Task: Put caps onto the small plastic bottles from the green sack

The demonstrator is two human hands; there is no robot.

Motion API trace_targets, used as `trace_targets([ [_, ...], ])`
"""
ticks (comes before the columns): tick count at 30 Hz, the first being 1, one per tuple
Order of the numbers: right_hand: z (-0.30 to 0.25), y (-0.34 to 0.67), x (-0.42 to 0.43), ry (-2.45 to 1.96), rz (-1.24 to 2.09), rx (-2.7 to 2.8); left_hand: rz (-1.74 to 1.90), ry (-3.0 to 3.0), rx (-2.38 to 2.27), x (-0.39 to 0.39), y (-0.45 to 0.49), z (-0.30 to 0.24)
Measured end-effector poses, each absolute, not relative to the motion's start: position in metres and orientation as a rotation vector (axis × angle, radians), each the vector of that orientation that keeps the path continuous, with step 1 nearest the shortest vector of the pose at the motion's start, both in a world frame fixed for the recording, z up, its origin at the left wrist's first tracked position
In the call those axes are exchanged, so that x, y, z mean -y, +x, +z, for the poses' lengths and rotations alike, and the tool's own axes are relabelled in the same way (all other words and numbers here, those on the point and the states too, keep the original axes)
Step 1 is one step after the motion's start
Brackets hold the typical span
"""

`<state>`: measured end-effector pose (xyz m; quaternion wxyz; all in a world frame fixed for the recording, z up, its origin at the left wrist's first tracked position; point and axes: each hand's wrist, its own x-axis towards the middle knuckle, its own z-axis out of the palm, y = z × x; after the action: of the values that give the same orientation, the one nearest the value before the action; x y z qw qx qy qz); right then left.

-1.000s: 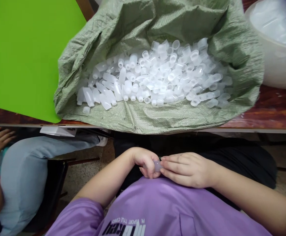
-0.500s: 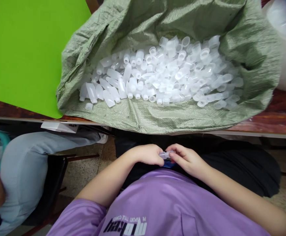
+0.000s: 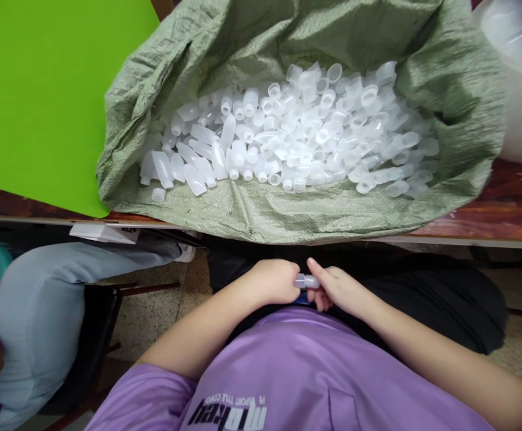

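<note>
A small translucent plastic bottle (image 3: 306, 281) lies crosswise between my hands, low over my lap. My left hand (image 3: 276, 281) is closed round its left end, which the fist hides. At the other end is my right hand (image 3: 335, 288), its thumb pointing up on the far side and its fingers curled on the near side; the bottle's end sits between them. Something blue (image 3: 303, 297) shows just below the bottle. Beyond my hands, on the table, a pile of similar translucent bottles and short round pieces (image 3: 288, 137) fills the open green woven sack (image 3: 261, 215).
A bright green sheet (image 3: 41, 108) covers the table's left part. A large whitish container (image 3: 519, 114) stands at the far right. At the left are another person's leg in light jeans (image 3: 41, 305), a dark seat (image 3: 93, 353) and a teal basin (image 3: 1, 257).
My right hand has turned over at the bottle's end: its thumb has gone from the near side to the far side, its fingers to the near side. My left hand still holds the bottle.
</note>
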<state>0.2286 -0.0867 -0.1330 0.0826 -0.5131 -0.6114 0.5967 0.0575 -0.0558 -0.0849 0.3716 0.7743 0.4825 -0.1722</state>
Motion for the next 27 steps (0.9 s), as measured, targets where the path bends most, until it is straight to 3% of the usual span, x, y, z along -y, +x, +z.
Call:
trace_targets([
  [5,-0.139,0.234,0.092,-1.303,1.19,1.963,-0.444,2.011,-1.323,0.058,0.058,-0.09],
  [9,-0.143,0.235,0.098,-1.396,1.667,1.754,-0.46,2.0,-1.285,0.06,0.057,-0.094],
  [13,-0.147,0.232,0.101,-1.349,1.367,1.733,-0.433,1.969,-1.327,0.062,0.058,-0.095],
  [17,-0.148,0.23,0.1,-1.462,1.646,1.683,-0.425,1.939,-1.331,0.063,0.058,-0.093],
  [22,-0.144,0.235,0.1,-1.18,0.936,2.181,-0.407,1.901,-1.305,0.064,0.057,-0.093],
  [27,-0.14,0.237,0.097,-1.096,0.893,2.332,-0.416,1.801,-1.143,0.067,0.056,-0.098],
])
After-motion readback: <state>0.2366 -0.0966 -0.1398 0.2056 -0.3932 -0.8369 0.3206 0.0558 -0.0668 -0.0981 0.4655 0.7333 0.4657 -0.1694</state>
